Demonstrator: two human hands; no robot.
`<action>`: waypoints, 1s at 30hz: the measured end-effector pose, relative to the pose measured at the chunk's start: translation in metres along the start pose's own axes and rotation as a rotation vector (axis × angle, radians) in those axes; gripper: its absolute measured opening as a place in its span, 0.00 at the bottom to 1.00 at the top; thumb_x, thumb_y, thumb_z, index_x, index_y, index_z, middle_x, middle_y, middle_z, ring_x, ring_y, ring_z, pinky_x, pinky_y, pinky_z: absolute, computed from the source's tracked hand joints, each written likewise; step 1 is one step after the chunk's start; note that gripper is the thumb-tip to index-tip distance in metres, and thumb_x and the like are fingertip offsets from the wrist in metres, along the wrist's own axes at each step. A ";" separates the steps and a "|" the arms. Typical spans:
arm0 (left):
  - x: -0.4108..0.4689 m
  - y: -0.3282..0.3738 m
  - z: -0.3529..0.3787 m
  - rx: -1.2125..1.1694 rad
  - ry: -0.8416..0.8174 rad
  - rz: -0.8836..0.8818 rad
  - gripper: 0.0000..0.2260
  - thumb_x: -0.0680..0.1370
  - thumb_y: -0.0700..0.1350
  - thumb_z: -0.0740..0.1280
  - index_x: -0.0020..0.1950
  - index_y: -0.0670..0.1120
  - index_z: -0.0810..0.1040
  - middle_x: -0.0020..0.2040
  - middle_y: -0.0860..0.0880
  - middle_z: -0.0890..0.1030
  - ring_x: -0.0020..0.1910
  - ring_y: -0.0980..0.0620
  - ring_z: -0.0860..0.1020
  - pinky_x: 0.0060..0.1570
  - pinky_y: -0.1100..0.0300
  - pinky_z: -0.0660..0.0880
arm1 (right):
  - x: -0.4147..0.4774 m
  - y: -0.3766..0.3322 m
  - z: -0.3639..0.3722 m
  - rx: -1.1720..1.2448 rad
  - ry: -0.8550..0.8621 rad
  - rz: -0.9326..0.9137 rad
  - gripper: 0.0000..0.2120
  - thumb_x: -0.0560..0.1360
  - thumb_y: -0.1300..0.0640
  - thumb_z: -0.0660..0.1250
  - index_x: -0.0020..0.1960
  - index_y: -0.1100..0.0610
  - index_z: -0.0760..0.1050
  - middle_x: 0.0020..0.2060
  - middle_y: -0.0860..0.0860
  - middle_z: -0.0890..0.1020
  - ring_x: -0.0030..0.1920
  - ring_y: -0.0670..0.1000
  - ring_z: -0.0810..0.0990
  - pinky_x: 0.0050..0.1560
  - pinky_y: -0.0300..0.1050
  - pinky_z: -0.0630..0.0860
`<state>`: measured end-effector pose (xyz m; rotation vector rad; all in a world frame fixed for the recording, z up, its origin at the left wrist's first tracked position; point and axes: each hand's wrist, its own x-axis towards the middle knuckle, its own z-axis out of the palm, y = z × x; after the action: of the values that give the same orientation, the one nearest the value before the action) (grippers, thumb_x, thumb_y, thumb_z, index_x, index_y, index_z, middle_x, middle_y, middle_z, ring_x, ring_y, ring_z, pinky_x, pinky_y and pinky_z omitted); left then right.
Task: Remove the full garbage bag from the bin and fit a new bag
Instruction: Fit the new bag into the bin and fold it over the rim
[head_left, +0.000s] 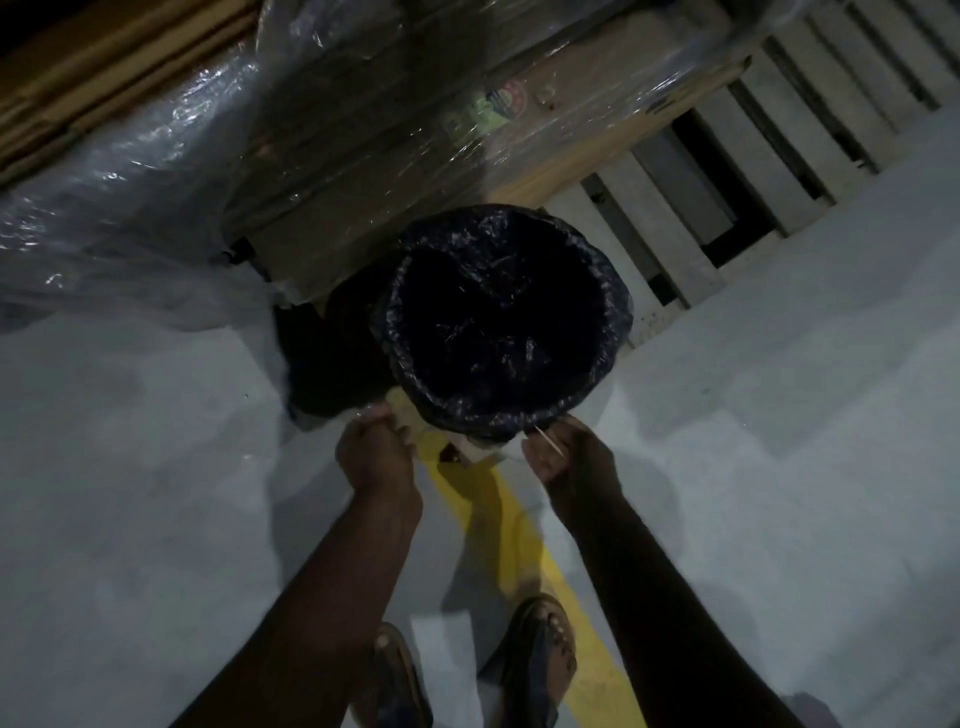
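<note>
Black bag (498, 322) lines bin | left hand (376, 452) clenched on clear plastic | right hand (566, 457) pinches thin stick

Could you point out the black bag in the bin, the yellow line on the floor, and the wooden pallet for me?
black bag (498, 322): head view, on the dark hollow inside the bin.
yellow line (524, 535): head view, on the painted stripe between the two forearms.
wooden pallet (670, 208): head view, on a pale slat right of the bin.
</note>
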<state>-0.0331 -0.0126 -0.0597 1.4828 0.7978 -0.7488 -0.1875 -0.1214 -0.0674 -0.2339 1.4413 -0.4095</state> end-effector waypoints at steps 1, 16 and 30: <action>0.003 0.005 0.001 0.091 0.072 0.152 0.08 0.83 0.38 0.63 0.51 0.46 0.82 0.44 0.46 0.81 0.46 0.46 0.78 0.42 0.55 0.74 | 0.001 -0.004 -0.004 -0.054 0.095 -0.076 0.08 0.82 0.66 0.62 0.54 0.61 0.80 0.49 0.59 0.85 0.46 0.55 0.86 0.43 0.46 0.85; 0.044 0.094 0.051 0.287 -0.375 -0.048 0.09 0.85 0.52 0.66 0.52 0.50 0.84 0.38 0.51 0.87 0.35 0.51 0.86 0.30 0.59 0.82 | 0.021 -0.127 0.026 -0.391 -0.036 -0.367 0.17 0.83 0.53 0.66 0.69 0.58 0.78 0.63 0.57 0.84 0.64 0.56 0.83 0.59 0.49 0.82; 0.067 0.076 0.046 0.255 -0.209 0.083 0.09 0.86 0.44 0.65 0.56 0.39 0.81 0.63 0.37 0.82 0.64 0.38 0.81 0.64 0.43 0.79 | 0.047 -0.120 0.010 -0.229 -0.167 -0.078 0.23 0.86 0.55 0.59 0.79 0.63 0.65 0.65 0.56 0.79 0.51 0.51 0.82 0.49 0.42 0.83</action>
<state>0.0673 -0.0573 -0.0758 1.6216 0.4927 -0.9519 -0.1892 -0.2503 -0.0616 -0.4995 1.3167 -0.2804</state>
